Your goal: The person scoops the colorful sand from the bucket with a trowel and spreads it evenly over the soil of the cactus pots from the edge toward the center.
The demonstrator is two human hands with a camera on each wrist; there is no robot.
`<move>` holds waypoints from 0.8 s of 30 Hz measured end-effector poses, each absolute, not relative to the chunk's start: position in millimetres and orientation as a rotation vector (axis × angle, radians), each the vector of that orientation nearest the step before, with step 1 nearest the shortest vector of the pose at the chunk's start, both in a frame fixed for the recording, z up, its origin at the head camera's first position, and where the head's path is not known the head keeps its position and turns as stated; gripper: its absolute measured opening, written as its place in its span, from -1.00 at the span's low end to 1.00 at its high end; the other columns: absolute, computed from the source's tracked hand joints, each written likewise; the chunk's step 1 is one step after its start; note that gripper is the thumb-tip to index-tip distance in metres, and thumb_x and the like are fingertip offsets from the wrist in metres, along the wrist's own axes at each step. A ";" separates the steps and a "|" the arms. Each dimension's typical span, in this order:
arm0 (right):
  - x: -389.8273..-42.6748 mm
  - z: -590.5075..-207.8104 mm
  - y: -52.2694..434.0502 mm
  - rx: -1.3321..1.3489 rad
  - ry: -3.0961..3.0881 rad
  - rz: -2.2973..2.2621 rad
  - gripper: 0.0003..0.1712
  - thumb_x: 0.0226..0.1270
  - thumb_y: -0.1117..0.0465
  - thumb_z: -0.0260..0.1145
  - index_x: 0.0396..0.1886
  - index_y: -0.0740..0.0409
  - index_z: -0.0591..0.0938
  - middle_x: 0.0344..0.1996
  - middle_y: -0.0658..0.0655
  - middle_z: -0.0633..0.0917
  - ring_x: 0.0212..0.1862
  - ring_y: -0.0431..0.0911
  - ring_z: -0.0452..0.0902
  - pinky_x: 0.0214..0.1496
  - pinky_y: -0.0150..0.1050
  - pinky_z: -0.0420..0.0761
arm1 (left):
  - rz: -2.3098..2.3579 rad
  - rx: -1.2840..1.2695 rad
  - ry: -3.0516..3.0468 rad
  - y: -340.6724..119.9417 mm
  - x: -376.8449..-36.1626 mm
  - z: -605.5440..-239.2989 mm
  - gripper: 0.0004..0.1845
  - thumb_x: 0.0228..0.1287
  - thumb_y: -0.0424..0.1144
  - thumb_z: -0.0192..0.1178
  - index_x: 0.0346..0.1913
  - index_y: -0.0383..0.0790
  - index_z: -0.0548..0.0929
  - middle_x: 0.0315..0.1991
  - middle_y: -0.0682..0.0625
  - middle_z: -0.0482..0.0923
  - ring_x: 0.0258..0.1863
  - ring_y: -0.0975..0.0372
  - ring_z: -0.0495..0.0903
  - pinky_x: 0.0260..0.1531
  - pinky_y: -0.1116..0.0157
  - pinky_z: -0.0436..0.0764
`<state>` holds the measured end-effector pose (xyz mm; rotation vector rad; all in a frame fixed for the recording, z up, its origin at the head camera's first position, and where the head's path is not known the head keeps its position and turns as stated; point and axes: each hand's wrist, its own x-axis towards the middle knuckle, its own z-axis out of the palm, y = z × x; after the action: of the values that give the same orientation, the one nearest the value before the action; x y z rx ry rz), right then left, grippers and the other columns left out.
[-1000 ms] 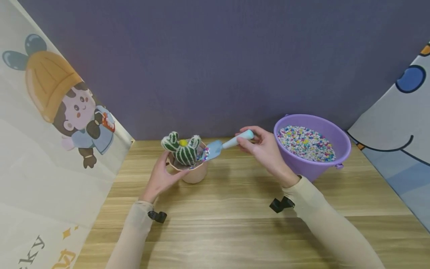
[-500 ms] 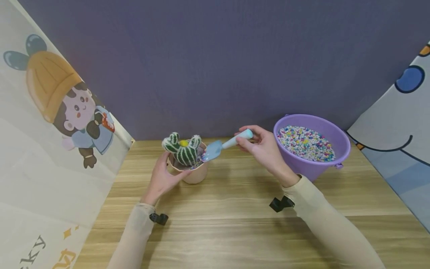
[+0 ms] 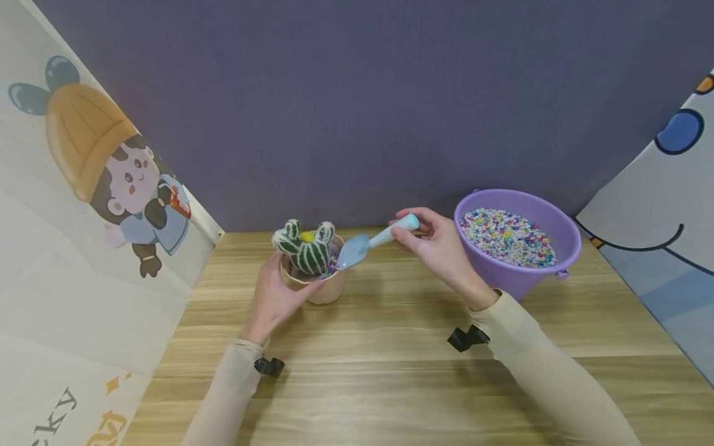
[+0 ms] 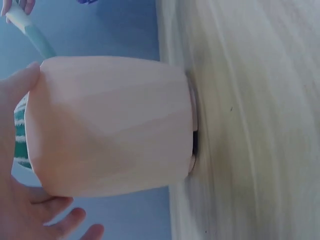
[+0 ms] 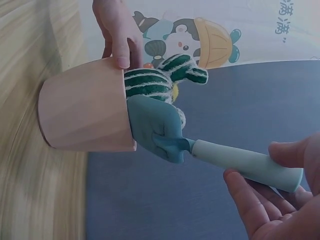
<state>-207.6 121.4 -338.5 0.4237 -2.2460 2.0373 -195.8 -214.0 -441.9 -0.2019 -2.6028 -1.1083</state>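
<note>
The left hand (image 3: 273,297) is wrapped round the pale pink faceted plastic pot (image 3: 319,286), which stands on the wooden table (image 3: 390,347) left of centre with a green striped toy cactus (image 3: 305,246) in it. The right hand (image 3: 440,248) pinches the handle of a small light-blue plastic trowel (image 3: 368,241), its blade at the pot's right rim. The blade looks emptied, though the wrist view shows only its back. Tilting or nudging could tip the pot, scattering coloured beads. A purple plastic bucket of multicoloured beads (image 3: 515,238) sits far right.
</note>
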 end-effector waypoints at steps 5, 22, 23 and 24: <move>-207.9 -335.9 118.9 0.463 -2.265 1.967 -0.63 0.44 0.34 0.46 0.17 0.35 0.66 0.09 0.41 0.79 -0.20 -0.23 0.82 -0.11 -0.31 0.85 | -1.110 -0.298 -2.611 -222.1 -200.6 -441.9 0.16 -0.02 0.22 0.67 0.61 -0.07 0.32 0.51 -0.16 0.46 0.49 -0.10 0.43 0.54 -0.25 0.36; -205.2 -327.9 109.8 0.509 -2.344 1.756 -0.66 0.42 0.20 0.52 0.11 0.20 0.73 -0.02 0.21 0.86 -0.18 -0.02 0.84 -0.34 -0.41 0.71 | -1.144 -0.268 -2.676 -226.9 -201.5 -442.2 0.17 0.00 0.30 0.62 0.63 0.01 0.28 0.58 -0.11 0.37 0.54 -0.08 0.37 0.58 -0.24 0.31; -204.9 -327.9 110.2 0.511 -2.346 1.750 -0.66 0.42 0.20 0.52 0.11 0.19 0.73 -0.02 0.21 0.86 -0.19 -0.06 0.83 -0.33 -0.41 0.72 | -1.142 -0.261 -2.679 -226.1 -201.2 -441.7 0.18 -0.01 0.30 0.63 0.63 0.00 0.28 0.58 -0.12 0.37 0.54 -0.09 0.37 0.58 -0.25 0.31; -204.5 -327.7 110.7 0.512 -2.344 1.747 -0.67 0.42 0.19 0.52 0.11 0.18 0.73 -0.02 0.20 0.87 -0.20 -0.10 0.82 -0.33 -0.41 0.72 | -1.139 -0.250 -2.682 -225.1 -200.6 -440.9 0.19 -0.02 0.31 0.63 0.63 -0.01 0.28 0.58 -0.12 0.37 0.55 -0.09 0.36 0.58 -0.25 0.31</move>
<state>-204.5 110.7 -327.7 0.5116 -2.3442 1.7467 -200.6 -225.1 -440.9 -0.2502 -2.6816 -1.1388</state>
